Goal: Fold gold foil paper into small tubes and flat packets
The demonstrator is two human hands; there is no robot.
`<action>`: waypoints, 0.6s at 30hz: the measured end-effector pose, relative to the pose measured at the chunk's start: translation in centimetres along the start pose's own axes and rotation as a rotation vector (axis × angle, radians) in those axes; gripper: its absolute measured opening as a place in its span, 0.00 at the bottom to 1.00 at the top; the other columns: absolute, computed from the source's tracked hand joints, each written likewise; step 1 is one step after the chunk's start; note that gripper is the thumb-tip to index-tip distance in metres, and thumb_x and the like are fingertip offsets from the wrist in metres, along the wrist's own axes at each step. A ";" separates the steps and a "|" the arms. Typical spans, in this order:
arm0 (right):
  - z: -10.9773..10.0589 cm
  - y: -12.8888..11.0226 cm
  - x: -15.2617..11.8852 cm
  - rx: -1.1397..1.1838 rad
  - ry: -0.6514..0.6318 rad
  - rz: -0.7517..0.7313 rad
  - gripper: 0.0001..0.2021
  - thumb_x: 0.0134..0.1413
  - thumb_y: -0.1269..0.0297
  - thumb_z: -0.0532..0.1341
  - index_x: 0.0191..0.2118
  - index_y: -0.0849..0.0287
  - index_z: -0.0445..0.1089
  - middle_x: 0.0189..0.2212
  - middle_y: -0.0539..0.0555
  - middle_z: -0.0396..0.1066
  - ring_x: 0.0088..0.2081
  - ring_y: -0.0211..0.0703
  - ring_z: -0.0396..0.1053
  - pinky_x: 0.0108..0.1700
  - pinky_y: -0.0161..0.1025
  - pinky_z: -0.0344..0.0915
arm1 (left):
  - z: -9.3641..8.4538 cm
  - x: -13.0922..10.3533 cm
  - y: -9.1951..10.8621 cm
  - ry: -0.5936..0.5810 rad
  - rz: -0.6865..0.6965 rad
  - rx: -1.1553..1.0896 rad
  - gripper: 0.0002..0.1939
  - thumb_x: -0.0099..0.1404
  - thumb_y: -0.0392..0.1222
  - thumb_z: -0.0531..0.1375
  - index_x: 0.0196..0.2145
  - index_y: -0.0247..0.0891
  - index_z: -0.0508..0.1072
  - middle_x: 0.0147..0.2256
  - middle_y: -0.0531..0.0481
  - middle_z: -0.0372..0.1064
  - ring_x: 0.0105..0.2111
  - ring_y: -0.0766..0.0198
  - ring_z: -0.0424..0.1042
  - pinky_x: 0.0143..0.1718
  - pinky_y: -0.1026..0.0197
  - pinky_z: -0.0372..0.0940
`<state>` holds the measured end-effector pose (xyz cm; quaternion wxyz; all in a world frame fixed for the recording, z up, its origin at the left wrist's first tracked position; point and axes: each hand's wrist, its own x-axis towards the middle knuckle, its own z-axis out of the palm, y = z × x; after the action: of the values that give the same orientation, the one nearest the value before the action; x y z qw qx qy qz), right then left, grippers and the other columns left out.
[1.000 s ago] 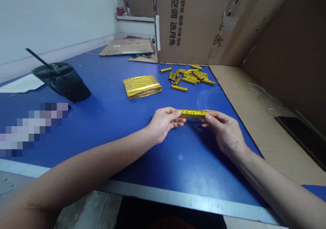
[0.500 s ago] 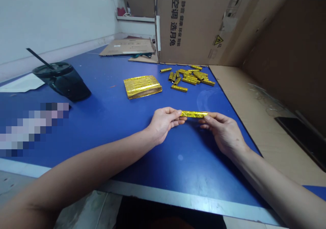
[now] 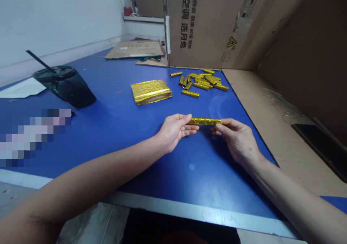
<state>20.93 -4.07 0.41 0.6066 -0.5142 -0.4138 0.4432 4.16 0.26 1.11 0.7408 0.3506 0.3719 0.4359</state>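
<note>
A folded gold foil strip [image 3: 205, 121] is held level above the blue table, one end in each hand. My left hand [image 3: 177, 130] pinches its left end between thumb and fingers. At the strip's right end, my right hand [image 3: 234, 135] grips with thumb and forefinger. Beyond my left hand lies a flat stack of gold foil sheets [image 3: 151, 91]. Several small folded gold pieces [image 3: 202, 86] are scattered behind the held strip, near the cardboard wall.
A dark cup with a straw [image 3: 67, 86] stands at the left. A large cardboard box [image 3: 206, 27] rises at the back. On cardboard at the right lies a black flat object [image 3: 320, 150]. Flattened cardboard [image 3: 135, 50] lies at the far left.
The gold strip has turned slightly between my fingers, and my left thumb has shifted a little to the left. Both hands otherwise stay nearly in place.
</note>
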 end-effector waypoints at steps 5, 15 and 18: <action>-0.1 0.1 0.2 0.029 -0.020 0.057 0.08 0.37 0.63 0.67 0.27 0.60 0.73 0.24 0.50 0.70 0.26 0.37 0.68 0.28 0.35 0.64 | 0.0 0.1 0.0 0.008 0.028 0.054 0.06 0.59 0.28 0.55 0.24 0.31 0.63 0.23 0.49 0.68 0.25 0.68 0.72 0.31 0.65 0.66; -0.1 0.2 0.1 0.046 0.010 0.093 0.06 0.36 0.65 0.67 0.22 0.61 0.72 0.21 0.50 0.69 0.26 0.36 0.66 0.28 0.33 0.62 | -0.1 0.0 -0.2 0.011 0.057 0.067 0.07 0.59 0.30 0.56 0.23 0.31 0.63 0.23 0.49 0.69 0.26 0.68 0.72 0.32 0.66 0.65; -0.1 0.2 0.1 0.042 0.015 0.091 0.06 0.36 0.65 0.67 0.23 0.61 0.72 0.21 0.50 0.69 0.26 0.35 0.66 0.28 0.33 0.62 | -0.1 0.0 -0.2 0.021 0.063 0.065 0.07 0.59 0.29 0.56 0.23 0.31 0.63 0.22 0.49 0.69 0.26 0.69 0.72 0.31 0.66 0.65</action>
<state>21.05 -4.00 0.19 0.5998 -0.5229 -0.3758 0.4750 4.17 0.21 0.88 0.7110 0.3815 0.3822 0.4503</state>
